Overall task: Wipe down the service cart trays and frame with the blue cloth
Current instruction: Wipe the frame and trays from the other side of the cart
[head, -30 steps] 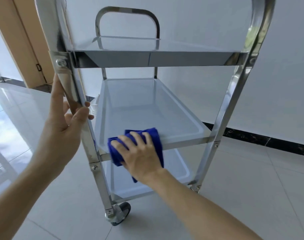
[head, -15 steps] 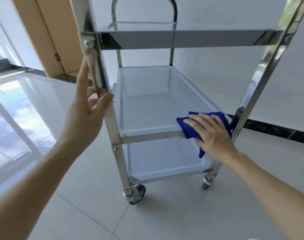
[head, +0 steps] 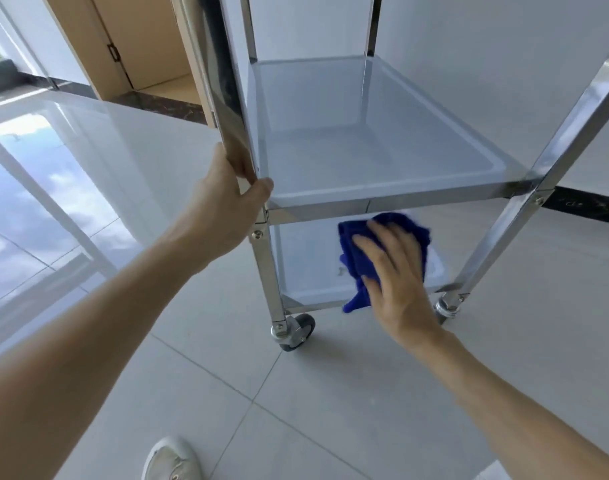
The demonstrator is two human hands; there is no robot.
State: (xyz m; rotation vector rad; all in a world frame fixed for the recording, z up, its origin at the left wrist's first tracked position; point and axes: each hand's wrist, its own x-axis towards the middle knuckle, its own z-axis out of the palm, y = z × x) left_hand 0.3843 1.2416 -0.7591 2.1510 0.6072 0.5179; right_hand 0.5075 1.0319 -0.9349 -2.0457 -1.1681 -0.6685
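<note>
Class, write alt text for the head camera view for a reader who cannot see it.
A person's right hand presses a blue cloth at the cart's bottom tray, while the left hand grips the steel front post beside the middle tray.

Bright daylight is coming in from the far left, and the glossy floor is throwing back broad white glare with window reflections. The steel cart frame is shining with mirror streaks. Shadows are staying soft and faint under the cart. The right hand and cloth are smearing with motion blur. Straight lines are bowing toward the edges.
</note>
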